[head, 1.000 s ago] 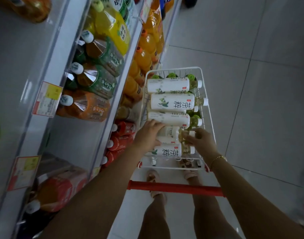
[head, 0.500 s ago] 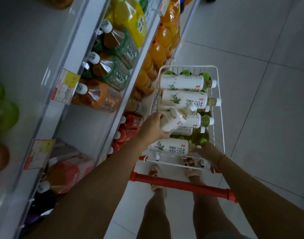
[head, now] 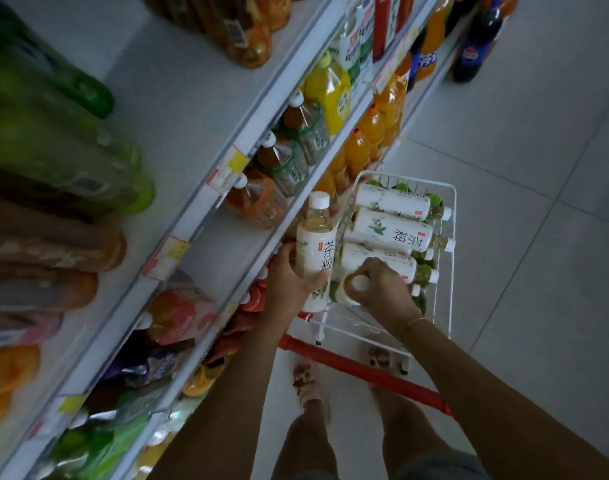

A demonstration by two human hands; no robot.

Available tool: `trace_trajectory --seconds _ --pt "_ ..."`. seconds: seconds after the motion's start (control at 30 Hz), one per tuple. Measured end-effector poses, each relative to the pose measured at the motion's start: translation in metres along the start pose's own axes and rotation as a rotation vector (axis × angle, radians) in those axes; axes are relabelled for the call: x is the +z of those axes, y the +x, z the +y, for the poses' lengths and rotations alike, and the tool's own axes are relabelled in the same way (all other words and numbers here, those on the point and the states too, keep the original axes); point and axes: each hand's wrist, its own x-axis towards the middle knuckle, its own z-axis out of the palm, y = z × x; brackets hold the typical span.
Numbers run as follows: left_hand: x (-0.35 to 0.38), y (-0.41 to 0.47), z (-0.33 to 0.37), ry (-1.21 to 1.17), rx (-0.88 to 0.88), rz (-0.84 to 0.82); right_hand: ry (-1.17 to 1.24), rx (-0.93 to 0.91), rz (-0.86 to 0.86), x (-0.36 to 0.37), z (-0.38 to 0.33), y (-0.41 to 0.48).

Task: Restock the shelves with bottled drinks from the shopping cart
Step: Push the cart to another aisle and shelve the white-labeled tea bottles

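A white wire shopping cart [head: 446,271] with a red handle [head: 362,370] stands in front of me, holding several white-labelled tea bottles [head: 393,232] lying on their sides. My left hand [head: 289,278] grips one white-labelled bottle [head: 315,247] upright, lifted just left of the cart beside the shelf edge. My right hand [head: 382,289] is down in the cart, closed round the neck and cap of a second bottle [head: 348,289]. White shelves [head: 227,216] run along the left.
The shelves carry large orange, green and yellow drink bottles [head: 282,168], with price tags [head: 227,171] on the edges. Dark cola bottles [head: 476,46] stand at the shelf's far end. Grey tiled floor lies to the right. My legs and sandalled feet are below the handle.
My left hand has lifted its bottle out of the cart and turned it upright near the shelf. My right hand has closed on another bottle's cap. The view has tilted up along the shelves.
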Motion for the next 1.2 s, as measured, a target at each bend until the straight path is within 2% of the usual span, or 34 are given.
trace_trajectory --seconds 0.1,0.2,0.33,0.4,0.5,0.63,0.8,1.03,1.2 --pt "-0.03 -0.029 0.021 -0.034 0.05 0.052 -0.201 -0.211 0.04 -0.024 -0.029 -0.012" --pt "-0.067 -0.061 0.041 -0.117 0.097 0.125 -0.276 -0.359 0.112 -0.059 -0.063 -0.031" --pt "-0.124 -0.108 0.06 -0.202 0.209 0.213 -0.272 -0.627 0.217 -0.096 -0.135 -0.068" --pt "-0.159 -0.138 0.07 -0.212 0.289 0.261 -0.255 -0.789 0.353 -0.106 -0.181 -0.095" --pt "-0.213 -0.188 0.081 -0.224 0.385 0.368 -0.111 -0.934 0.472 -0.123 -0.257 -0.14" --pt "-0.275 -0.249 0.093 -0.245 0.489 0.541 0.084 -1.063 0.384 -0.144 -0.342 -0.196" --pt "-0.351 -0.323 0.12 -0.244 0.625 0.716 0.207 -1.227 0.23 -0.158 -0.434 -0.254" --pt "-0.438 -0.42 0.16 -0.186 0.795 0.956 0.214 -1.521 0.281 -0.182 -0.545 -0.322" --pt "-0.506 -0.455 0.196 -0.033 0.871 1.12 0.182 -1.703 0.309 -0.189 -0.637 -0.355"
